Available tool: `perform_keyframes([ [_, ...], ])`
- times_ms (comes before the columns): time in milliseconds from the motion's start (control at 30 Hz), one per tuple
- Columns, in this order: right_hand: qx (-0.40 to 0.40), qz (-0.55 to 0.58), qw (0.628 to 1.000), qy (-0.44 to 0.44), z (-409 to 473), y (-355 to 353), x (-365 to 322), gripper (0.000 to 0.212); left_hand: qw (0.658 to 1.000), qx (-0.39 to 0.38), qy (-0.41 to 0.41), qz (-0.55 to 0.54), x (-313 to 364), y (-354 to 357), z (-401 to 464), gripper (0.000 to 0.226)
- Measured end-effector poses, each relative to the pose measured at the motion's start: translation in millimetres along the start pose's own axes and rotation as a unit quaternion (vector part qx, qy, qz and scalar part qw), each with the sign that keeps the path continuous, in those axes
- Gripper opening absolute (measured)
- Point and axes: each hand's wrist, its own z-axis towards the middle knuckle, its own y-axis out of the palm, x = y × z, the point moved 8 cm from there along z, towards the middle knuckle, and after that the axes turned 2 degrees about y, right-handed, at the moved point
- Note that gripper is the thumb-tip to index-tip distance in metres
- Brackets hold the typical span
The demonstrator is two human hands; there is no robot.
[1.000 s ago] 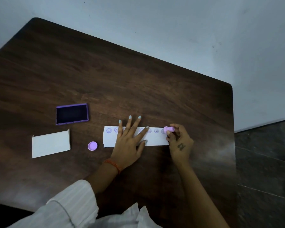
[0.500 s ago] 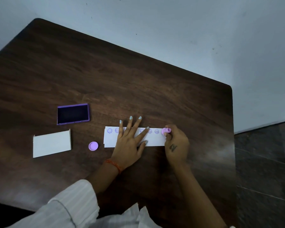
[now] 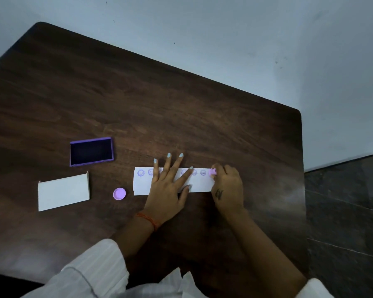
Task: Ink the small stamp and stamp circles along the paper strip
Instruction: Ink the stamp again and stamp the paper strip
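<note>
A white paper strip [image 3: 200,183] lies across the dark wooden table [image 3: 138,100], with several purple circle prints along its top edge. My left hand [image 3: 167,186] lies flat on the middle of the strip, fingers spread, covering some prints. My right hand [image 3: 227,187] grips the small pink stamp [image 3: 212,172] and holds it down on the strip's right end. The open purple ink pad [image 3: 91,151] sits to the far left of the strip.
A white ink pad lid [image 3: 63,191] lies at the left, below the pad. A small round purple cap [image 3: 119,193] rests just left of the strip. The table's right edge [image 3: 302,168] drops to a dark tiled floor.
My right hand has tipped the stamp from lying sideways above the strip's end to pressing down on the paper. The left hand has stayed put.
</note>
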Motion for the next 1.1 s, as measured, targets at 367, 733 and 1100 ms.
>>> perform_keyframes([
  [367, 0.006, -0.003, 0.999, -0.045, 1.9, -3.8, -4.9, 0.034, 1.0, 0.021, -0.004, -0.001, -1.3, 4.0, -0.9, 0.053],
  [733, 0.0, -0.002, 0.999, -0.051, 6.6, -0.4, 4.4, 0.031, 1.0, -0.004, 0.001, 0.011, 0.6, 2.3, -2.2, 0.054],
  [1100, 0.053, 0.799, 0.508, 0.317, -43.5, 6.4, 59.7, 0.014, 1.0, -0.004, 0.01, 0.002, 2.0, -10.8, -2.6, 0.052],
])
